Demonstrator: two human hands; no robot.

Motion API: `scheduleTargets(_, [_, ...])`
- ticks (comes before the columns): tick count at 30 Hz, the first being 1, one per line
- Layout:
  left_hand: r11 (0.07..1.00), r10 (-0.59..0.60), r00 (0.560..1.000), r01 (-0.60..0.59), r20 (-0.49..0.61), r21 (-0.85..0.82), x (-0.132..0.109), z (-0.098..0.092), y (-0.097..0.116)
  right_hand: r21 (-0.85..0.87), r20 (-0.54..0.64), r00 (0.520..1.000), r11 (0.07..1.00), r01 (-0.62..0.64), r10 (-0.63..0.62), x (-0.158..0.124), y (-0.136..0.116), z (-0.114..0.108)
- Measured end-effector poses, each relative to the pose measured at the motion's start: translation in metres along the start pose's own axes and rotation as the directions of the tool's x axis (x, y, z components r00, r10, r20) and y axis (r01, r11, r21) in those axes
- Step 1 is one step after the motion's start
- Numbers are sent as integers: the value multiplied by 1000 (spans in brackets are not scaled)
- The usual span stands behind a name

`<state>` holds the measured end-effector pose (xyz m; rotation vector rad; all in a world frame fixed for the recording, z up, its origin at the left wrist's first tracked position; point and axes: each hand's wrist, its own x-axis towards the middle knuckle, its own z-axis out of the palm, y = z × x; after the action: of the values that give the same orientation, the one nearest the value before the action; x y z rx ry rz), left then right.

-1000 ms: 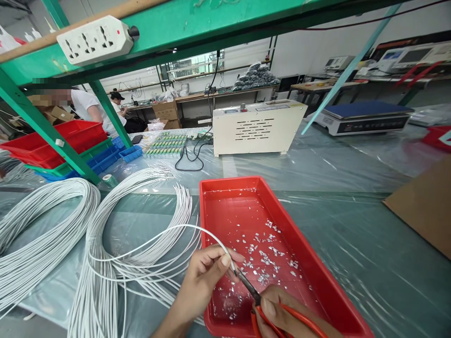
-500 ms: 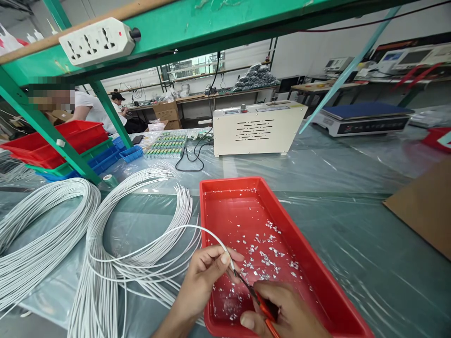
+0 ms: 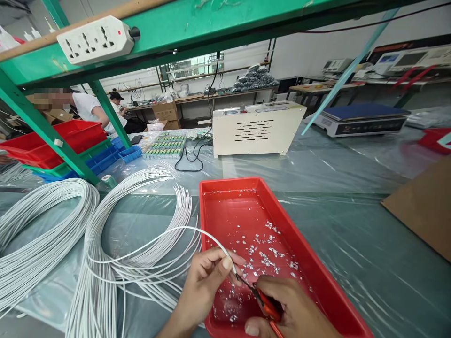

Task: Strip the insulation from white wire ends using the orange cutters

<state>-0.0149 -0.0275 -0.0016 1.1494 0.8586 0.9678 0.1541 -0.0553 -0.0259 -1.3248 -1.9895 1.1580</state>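
My left hand (image 3: 206,279) is closed, pinching a white cable (image 3: 215,239) close to its end between thumb and fingers. A short dark piece sticks out of that end. In my right hand (image 3: 294,305) are orange-handled pliers (image 3: 269,307), whose slim dark jaws meet the cable end. Whether the jaws are fully closed is too small to tell. Both hands are over the near part of a red tray (image 3: 306,246), which has many small silvery scraps (image 3: 264,258) scattered on its floor. The cable arcs back left to a large coil of white cables (image 3: 95,263).
A second cable coil (image 3: 42,206) lies further left. Behind the tray stands a cream machine (image 3: 257,131) with a black cord. Stacked bins (image 3: 81,136) sit back left, a weighing scale (image 3: 366,119) back right, and cardboard (image 3: 426,206) at right. A green beam (image 3: 197,23) crosses above; co-workers sit behind.
My right hand and the pliers have shifted slightly right. My left hand and the cable end moved very slightly right and down. A co-worker at left has changed posture.
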Motion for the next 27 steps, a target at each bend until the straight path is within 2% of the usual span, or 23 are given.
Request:
scheduleTargets(5, [994,82,994,-77,-75,73,1,3,-2,134,17,998,989,62,-65,-6,-3,2])
scheduleTargets(7, [993,91,993,-84,-77,82,1,5,-4,180,-25,998,982,63,-59,-5,-2,1])
scheduleTargets(9, [987,119,987,-107,-103,120,-1,6,-6,205,-120,992,977,52,-27,-2,-2,0])
scheduleTargets(12, [970,162,980,-136,-120,199,-2,9,-10,231,-326,945,971,64,15,2,-2,-1])
scheduleTargets(14, [957,189,976,-157,-112,246,-3,11,-12,226,-410,912,970,89,12,3,-3,0])
scheduleTargets(19, [915,252,964,-211,-79,345,-4,15,-17,149,-517,855,980,132,-37,3,-2,6])
scheduleTargets(23, [883,326,944,-281,-59,376,-5,17,-20,67,-586,796,970,234,-151,4,0,6])
scheduleTargets(27, [864,363,931,-318,-44,391,-4,17,-23,31,-596,777,960,278,-206,5,0,5])
